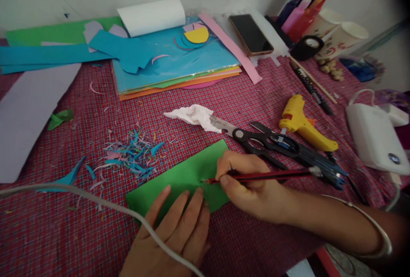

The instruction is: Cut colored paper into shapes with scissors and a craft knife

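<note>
A green sheet of paper [188, 174] lies on the red checked cloth near me. My left hand [174, 232] rests flat on its near edge with the fingers stretched out, pressing it down. My right hand [246, 185] is closed on a red and black pencil [272, 176], whose tip touches the green paper just beyond my left fingertips. A white cable [96, 202] crosses in front of my left hand.
Black scissors [256, 138], a yellow glue gun [303, 125] and crumpled white paper [194, 115] lie just beyond the green sheet. A stack of coloured sheets [179, 61], a phone [250, 34], paper cups [341, 38], a white box [374, 138] and blue paper scraps [134, 155] surround them.
</note>
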Tool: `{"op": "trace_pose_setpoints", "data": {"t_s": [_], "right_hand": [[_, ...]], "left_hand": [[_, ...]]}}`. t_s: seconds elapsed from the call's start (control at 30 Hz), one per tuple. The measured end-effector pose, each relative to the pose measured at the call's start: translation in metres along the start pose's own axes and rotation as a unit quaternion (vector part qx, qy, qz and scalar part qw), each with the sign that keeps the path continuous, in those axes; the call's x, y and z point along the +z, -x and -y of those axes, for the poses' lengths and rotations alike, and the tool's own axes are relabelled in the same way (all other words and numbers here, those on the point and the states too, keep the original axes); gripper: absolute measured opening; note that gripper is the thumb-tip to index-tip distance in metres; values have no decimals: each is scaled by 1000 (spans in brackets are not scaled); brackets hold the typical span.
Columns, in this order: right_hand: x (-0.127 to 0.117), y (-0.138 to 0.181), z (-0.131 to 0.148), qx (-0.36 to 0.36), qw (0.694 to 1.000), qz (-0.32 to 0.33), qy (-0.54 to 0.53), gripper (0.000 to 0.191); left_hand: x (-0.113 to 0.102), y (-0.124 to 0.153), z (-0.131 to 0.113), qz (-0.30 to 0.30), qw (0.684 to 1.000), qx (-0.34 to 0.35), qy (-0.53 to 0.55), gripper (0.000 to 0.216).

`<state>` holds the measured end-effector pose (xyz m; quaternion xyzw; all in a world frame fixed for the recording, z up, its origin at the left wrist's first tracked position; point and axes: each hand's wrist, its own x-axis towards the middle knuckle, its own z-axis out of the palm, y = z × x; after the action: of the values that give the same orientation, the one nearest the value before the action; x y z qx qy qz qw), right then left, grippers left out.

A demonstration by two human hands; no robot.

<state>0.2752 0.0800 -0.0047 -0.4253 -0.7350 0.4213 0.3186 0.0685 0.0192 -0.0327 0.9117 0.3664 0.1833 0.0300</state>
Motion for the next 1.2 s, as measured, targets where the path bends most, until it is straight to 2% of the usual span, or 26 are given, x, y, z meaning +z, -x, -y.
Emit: {"op": "trace_pose_setpoints", "data": {"t_s": [0.1, 0.3, 0.53, 0.63, 0.73, 0.9, 0.97, 1.1, 1.2], "right_hand": [[0, 1, -1, -10, 1000, 3, -18, 13], [0, 1, -1, -25, 999, 25, 19, 12], [-2, 1, -1, -12, 1000, -1, 0, 13], [-2, 2, -1, 0, 999, -15, -30, 13], [-3, 3, 0, -8, 999, 5, -38, 13], [-3, 3, 0, -20, 999, 25, -11, 12], [-2, 3, 0, -20, 999, 29, -5, 12], [-2, 4, 0, -22, 999, 33, 7, 12], [-2, 3, 0, -25, 999, 32, 6, 12]], "left_hand": [[-1, -1, -1, 2, 1000, -5, 0, 28], [0, 1, 1, 0, 1000, 11, -4, 30], [-3, 1, 0, 18, 1000, 11, 5, 31], [-2, 1, 0, 7, 1000, -5, 10, 30], [-2, 1, 0, -13, 1000, -9, 11, 28], [-5, 1, -2, 41, 999, -23, 10, 29], [-6, 2, -1, 43, 999, -26, 7, 30], [-7, 0, 5, 49, 999, 21, -9, 33], [-8, -2, 6, 55, 998, 20, -7, 35]]}}
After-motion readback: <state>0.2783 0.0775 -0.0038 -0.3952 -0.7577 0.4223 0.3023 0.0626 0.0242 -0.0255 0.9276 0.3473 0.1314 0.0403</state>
